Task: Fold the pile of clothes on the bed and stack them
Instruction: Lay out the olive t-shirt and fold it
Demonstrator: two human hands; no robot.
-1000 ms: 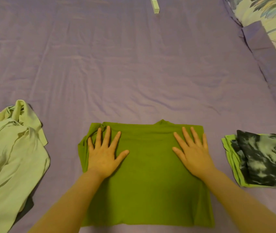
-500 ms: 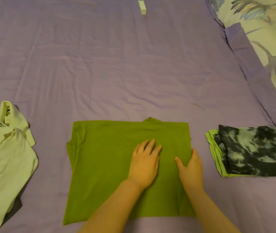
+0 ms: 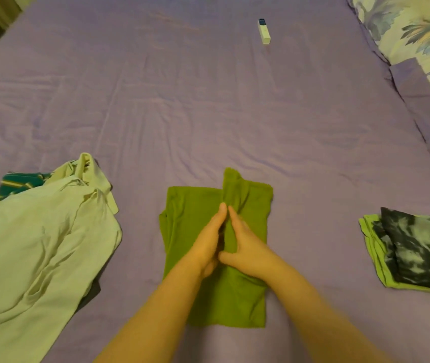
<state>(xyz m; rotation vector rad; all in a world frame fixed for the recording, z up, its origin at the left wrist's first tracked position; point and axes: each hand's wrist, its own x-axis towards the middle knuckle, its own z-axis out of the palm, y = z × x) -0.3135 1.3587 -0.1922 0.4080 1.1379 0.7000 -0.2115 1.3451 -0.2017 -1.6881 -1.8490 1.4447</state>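
A green shirt [image 3: 195,231], partly folded, lies flat on the near middle of the bed [image 3: 208,113], with a narrow flap sticking out past its far edge. Both hands rest on it side by side, fingers straight and pointing away. The left hand [image 3: 210,242] lies flat against the cloth, gripping nothing. The right hand [image 3: 245,247] lies just beside it, fingers straight, its thumb reaching across to touch the left hand; a ridge of green cloth stands between the two. To the left sits the unfolded pile, a pale shirt [image 3: 38,252] over a teal striped garment [image 3: 17,182]. On the right, well apart, a black tie-dye garment [image 3: 423,247] is stacked on a folded light green garment [image 3: 373,247]. A small white remote [image 3: 264,31] lies far up the bed, and a floral pillow [image 3: 418,30] at the far right.
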